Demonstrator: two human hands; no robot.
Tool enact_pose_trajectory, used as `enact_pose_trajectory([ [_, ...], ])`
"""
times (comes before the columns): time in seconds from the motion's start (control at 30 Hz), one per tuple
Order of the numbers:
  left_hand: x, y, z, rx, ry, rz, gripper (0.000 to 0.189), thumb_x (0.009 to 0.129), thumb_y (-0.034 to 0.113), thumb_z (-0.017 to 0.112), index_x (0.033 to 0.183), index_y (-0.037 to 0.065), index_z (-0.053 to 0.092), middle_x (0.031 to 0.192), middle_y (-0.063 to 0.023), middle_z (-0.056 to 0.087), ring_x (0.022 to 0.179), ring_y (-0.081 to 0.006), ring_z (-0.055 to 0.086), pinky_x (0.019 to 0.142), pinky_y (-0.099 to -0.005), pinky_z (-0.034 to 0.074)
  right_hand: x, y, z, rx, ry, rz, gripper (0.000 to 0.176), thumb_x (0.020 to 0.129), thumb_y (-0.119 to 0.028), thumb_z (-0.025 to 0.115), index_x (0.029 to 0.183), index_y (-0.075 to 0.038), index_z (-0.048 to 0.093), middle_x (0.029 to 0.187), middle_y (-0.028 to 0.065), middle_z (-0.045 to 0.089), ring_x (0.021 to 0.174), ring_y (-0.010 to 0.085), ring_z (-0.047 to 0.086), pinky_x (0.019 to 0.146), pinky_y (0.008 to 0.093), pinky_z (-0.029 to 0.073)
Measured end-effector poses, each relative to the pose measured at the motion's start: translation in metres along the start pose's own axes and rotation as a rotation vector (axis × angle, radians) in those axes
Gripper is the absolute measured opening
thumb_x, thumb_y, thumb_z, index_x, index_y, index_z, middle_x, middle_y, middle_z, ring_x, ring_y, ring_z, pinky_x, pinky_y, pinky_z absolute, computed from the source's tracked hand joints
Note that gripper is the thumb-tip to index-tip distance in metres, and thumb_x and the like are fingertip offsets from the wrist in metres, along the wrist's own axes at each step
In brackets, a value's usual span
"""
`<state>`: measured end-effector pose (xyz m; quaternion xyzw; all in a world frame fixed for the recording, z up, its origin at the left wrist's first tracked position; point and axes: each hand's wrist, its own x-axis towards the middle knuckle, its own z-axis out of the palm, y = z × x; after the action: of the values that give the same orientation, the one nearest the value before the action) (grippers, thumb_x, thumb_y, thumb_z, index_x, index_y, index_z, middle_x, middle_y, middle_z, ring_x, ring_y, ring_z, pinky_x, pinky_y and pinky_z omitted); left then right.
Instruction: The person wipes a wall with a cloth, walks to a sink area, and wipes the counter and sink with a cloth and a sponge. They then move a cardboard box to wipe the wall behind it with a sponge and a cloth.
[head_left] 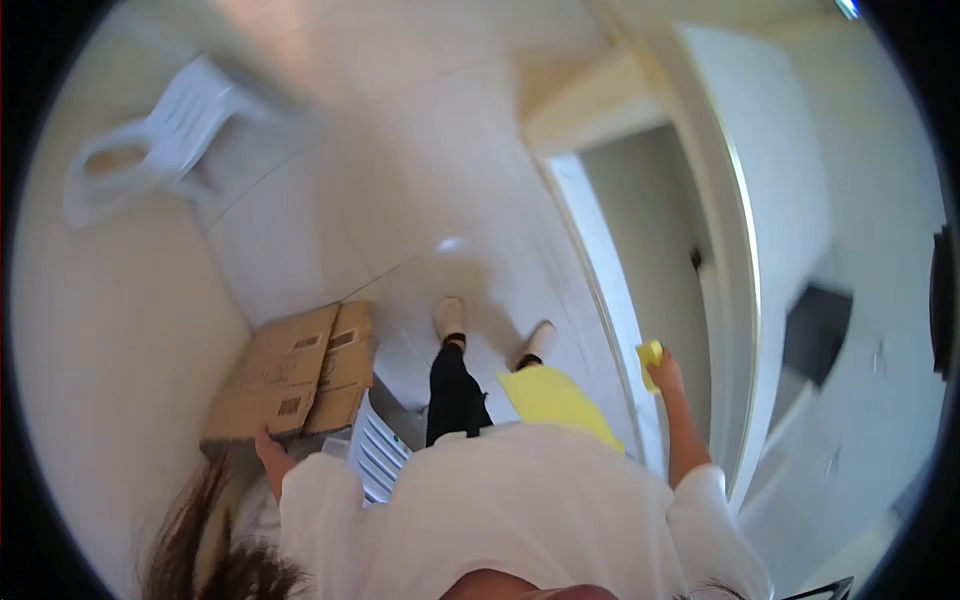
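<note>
While the door frame (745, 300) is faced, a yellow sponge (650, 354) is clenched in the right hand (667, 380), raised near the frame within reach | left hand (268, 447) is laid on the cardboard box (290, 375) edge, apparently steadying it; grip there cannot be told.

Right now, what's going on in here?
A person in a white top stands on the tiled floor beside a white door frame. Their right hand holds a small yellow thing, maybe a sponge or cloth, up near the frame. Their left hand touches the edge of a cardboard box; its grip is unclear. A white plastic chair stands farther off.
</note>
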<state>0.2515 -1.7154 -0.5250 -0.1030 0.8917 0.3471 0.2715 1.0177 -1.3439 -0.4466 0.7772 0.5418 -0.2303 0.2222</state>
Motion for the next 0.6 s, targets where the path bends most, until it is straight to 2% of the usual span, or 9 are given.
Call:
enact_pose_trajectory([
  [0.03,-0.023,0.032,0.005,-0.018,-0.099,-0.009,0.027,0.071,0.021,0.066,0.085,-0.001,0.057,0.069,-0.0058,0.049,0.059,-0.0164,0.047,0.052,-0.0292,0.038,-0.013,0.03,0.01,0.022,-0.002,0.066,0.06,0.07,-0.021,0.067,0.12,-0.002,0.04,0.102,0.0238,0.058,0.095,0.039,0.056,0.081,0.0448,0.045],
  [0.1,-0.047,0.056,0.01,0.462,-0.189,0.423,0.023,0.07,0.014,0.063,0.084,-0.003,0.056,0.065,-0.0067,0.05,0.059,-0.0189,0.049,0.056,-0.0316,0.04,-0.031,0.089,0.044,0.074,0.028,0.149,0.063,0.068,-0.023,0.068,0.121,-0.002,0.042,0.104,0.0217,0.058,0.097,0.037,0.056,0.082,0.0432,0.045],
  [0.2,-0.032,0.091,0.017,1.04,-0.329,0.632,0.019,0.068,0.007,0.061,0.082,-0.005,0.058,0.066,-0.0115,0.055,0.062,-0.0208,0.051,0.063,-0.0351,0.044,-0.081,0.122,0.049,0.128,0.076,0.196,0.055,0.07,-0.024,0.064,0.116,-0.002,0.043,0.096,0.0222,0.061,0.09,0.0369,0.058,0.078,0.0431,0.047],
  [0.23,-0.013,0.09,0.028,1.128,-0.337,0.682,0.02,0.068,0.009,0.061,0.083,-0.004,0.058,0.068,-0.0133,0.056,0.064,-0.0225,0.053,0.064,-0.0357,0.044,-0.091,0.132,0.057,0.207,0.019,0.326,0.06,0.067,-0.026,0.068,0.116,-0.001,0.045,0.101,0.0236,0.058,0.096,0.0359,0.056,0.081,0.0425,0.046],
  [0.37,0.027,0.074,0.073,1.083,-0.404,0.79,0.025,0.068,0.015,0.063,0.086,-0.002,0.061,0.075,-0.0205,0.06,0.069,-0.0295,0.06,0.067,-0.0381,0.046,-0.137,0.186,0.1,0.39,0.06,0.355,0.058,0.069,-0.028,0.065,0.114,0.001,0.044,0.098,0.0247,0.058,0.094,0.0373,0.056,0.08,0.0422,0.046],
  [0.43,-0.036,0.094,0.094,1.402,-0.4,1.008,0.029,0.07,0.019,0.062,0.092,0.0,0.063,0.082,-0.0232,0.062,0.077,-0.0348,0.062,0.068,-0.0399,0.046,-0.155,0.235,0.139,0.507,0.015,0.405,0.056,0.069,-0.029,0.065,0.112,0.001,0.044,0.098,0.0249,0.058,0.093,0.0383,0.055,0.08,0.0422,0.046],
  [0.47,-0.102,0.112,0.111,1.486,-0.388,0.99,0.031,0.07,0.02,0.062,0.095,0.001,0.063,0.085,-0.0231,0.062,0.081,-0.0367,0.061,0.068,-0.0406,0.046,-0.173,0.255,0.164,0.555,0.044,0.411,0.055,0.069,-0.029,0.065,0.11,0.001,0.044,0.098,0.0248,0.058,0.093,0.0384,0.055,0.079,0.0424,0.046],
  [0.53,-0.13,0.143,0.122,1.506,-0.453,1.088,0.032,0.071,0.021,0.063,0.094,-0.002,0.062,0.086,-0.0192,0.064,0.082,-0.0326,0.062,0.068,-0.0406,0.046,-0.202,0.271,0.197,0.652,0.152,0.45,0.052,0.069,-0.029,0.065,0.107,0.0,0.046,0.095,0.0245,0.059,0.091,0.0387,0.056,0.078,0.0426,0.046],
  [0.6,-0.151,0.152,0.161,1.019,-0.861,0.946,0.031,0.072,0.022,0.062,0.091,-0.003,0.062,0.088,-0.0165,0.064,0.084,-0.0293,0.061,0.068,-0.0396,0.047,-0.237,0.319,0.243,0.767,0.12,0.544,0.052,0.068,-0.028,0.066,0.107,0.0,0.045,0.094,0.0246,0.059,0.091,0.0384,0.056,0.078,0.0422,0.046],
])
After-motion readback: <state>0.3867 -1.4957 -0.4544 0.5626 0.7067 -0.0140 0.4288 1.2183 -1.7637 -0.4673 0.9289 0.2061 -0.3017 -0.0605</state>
